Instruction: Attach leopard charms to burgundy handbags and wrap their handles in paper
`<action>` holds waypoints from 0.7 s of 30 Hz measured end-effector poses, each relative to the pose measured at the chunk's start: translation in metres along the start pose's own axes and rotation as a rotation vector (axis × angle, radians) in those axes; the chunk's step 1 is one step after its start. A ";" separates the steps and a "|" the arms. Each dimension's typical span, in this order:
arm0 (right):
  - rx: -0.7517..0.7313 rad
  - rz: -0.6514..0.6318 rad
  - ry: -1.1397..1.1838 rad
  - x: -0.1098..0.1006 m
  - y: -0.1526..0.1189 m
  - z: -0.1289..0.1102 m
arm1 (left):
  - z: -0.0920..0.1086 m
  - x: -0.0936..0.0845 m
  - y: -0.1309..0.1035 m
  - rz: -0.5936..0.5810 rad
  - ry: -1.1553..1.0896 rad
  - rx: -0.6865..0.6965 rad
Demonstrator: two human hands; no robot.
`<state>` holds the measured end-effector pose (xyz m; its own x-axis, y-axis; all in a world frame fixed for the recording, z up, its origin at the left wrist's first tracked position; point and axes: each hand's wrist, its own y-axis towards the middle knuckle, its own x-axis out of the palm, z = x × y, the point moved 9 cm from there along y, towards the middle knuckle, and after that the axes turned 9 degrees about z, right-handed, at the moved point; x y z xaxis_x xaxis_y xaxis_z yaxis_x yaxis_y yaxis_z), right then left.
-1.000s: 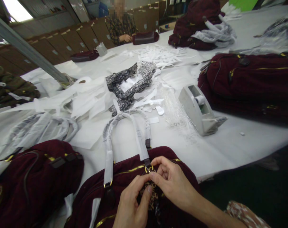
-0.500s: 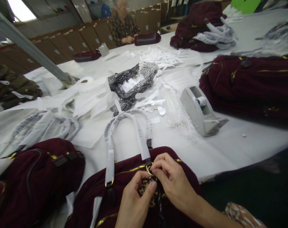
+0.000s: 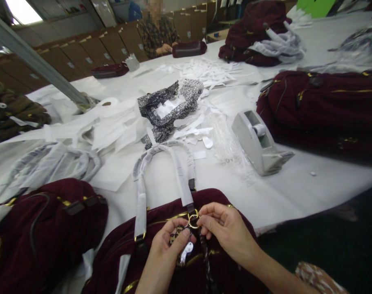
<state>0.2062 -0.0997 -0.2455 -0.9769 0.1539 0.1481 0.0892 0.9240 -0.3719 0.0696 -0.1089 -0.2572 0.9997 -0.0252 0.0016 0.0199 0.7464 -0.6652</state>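
A maroon bag (image 3: pixel 112 261) with gold zips lies in front of me, its wrapped handles (image 3: pixel 140 192) standing up. A gold ring (image 3: pixel 193 221) hangs at the base of one handle. My right hand (image 3: pixel 224 228) pinches the ring's right side. Closed round a leopard-print charm (image 3: pixel 174 236) just left of the ring is my left hand (image 3: pixel 169 249). A small silvery tag (image 3: pixel 186 252) dangles under its thumb. Below my right hand a dark braided cord (image 3: pixel 207 265) hangs down over the bag.
Right of centre stands a grey tape dispenser (image 3: pixel 256 143). More maroon bags lie left (image 3: pixel 66 220) and right (image 3: pixel 327 110). A black-and-white cloth (image 3: pixel 164 114) and paper strips cover the middle. Across the table a person (image 3: pixel 158 32) handles a maroon pouch (image 3: pixel 189 49).
My left hand has moved slightly left with the charm, and the silvery tag now shows. The gold ring is more exposed, with my right hand at its right edge.
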 end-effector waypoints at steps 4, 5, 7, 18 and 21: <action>-0.132 0.019 -0.206 -0.001 -0.004 -0.011 | 0.000 0.003 -0.002 -0.024 -0.045 -0.053; -0.165 0.021 -0.246 0.000 -0.005 -0.014 | 0.001 0.003 -0.003 -0.024 -0.051 -0.054; -0.204 0.018 -0.314 0.001 -0.007 -0.019 | 0.003 0.003 -0.004 -0.027 -0.069 -0.059; -0.415 -0.036 -0.612 0.014 -0.014 -0.033 | 0.002 0.005 -0.006 -0.070 -0.174 -0.126; -0.425 -0.014 -0.706 0.016 -0.015 -0.029 | 0.002 0.005 -0.005 -0.064 -0.207 -0.122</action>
<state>0.1949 -0.1004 -0.2109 -0.8581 0.0158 -0.5133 0.0035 0.9997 0.0250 0.0748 -0.1117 -0.2521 0.9785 0.0765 0.1915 0.0938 0.6618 -0.7438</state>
